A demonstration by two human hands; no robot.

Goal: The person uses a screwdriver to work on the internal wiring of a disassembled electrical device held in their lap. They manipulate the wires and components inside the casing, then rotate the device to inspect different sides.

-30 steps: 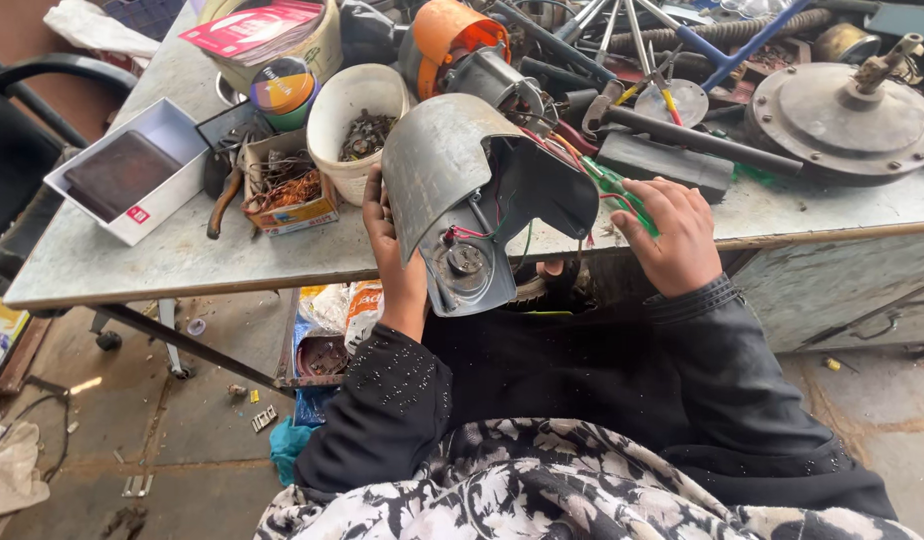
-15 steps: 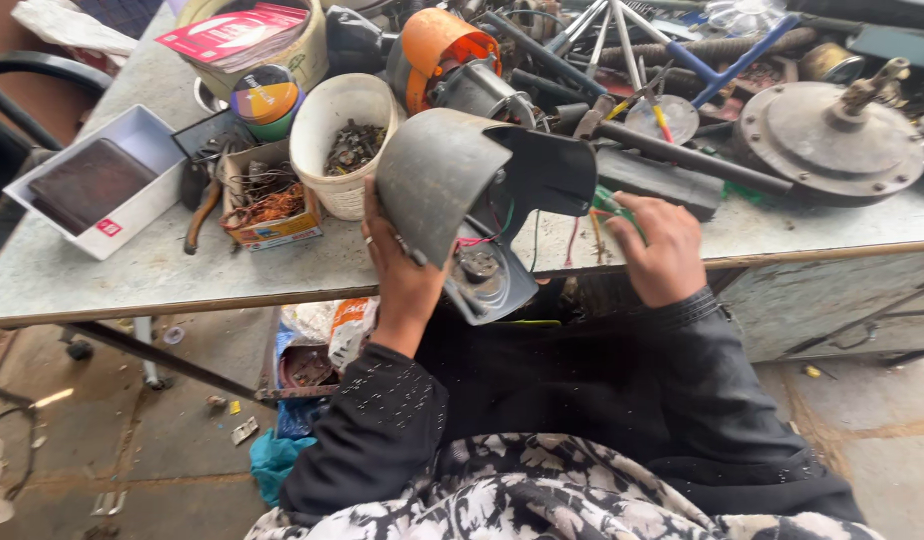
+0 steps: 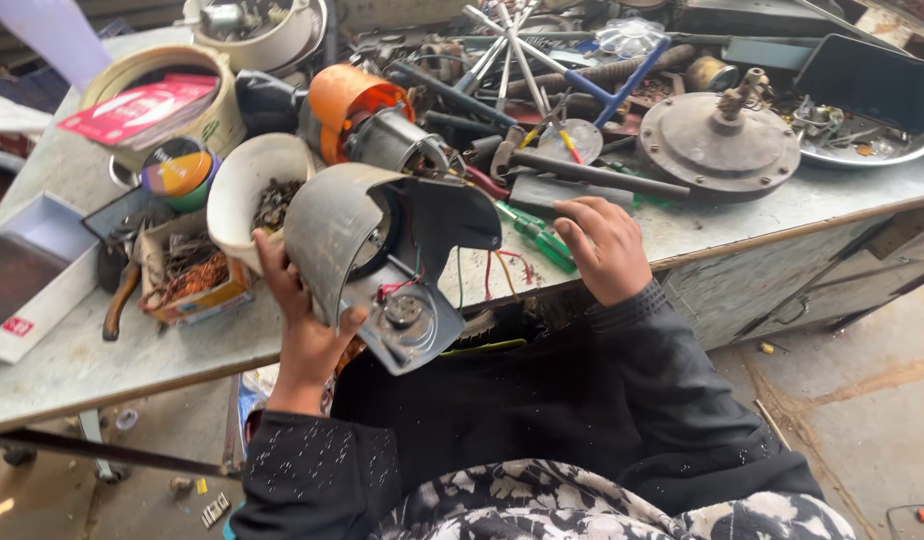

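Nearby, white cup (image 3: 244, 190), green screwdriver (image 3: 535, 236), cluttered table (image 3: 72, 365)

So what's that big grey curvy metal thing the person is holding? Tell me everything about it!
The curved grey metal housing looks like a dull, scuffed sheet-metal shroud with a dark opening. A round motor part sits inside, and a flat plate with a small hub hangs at the bottom, with red and green wires. It is tilted, held up at the edge of the table. The left hand grips its underside; the right hand is apart from it.
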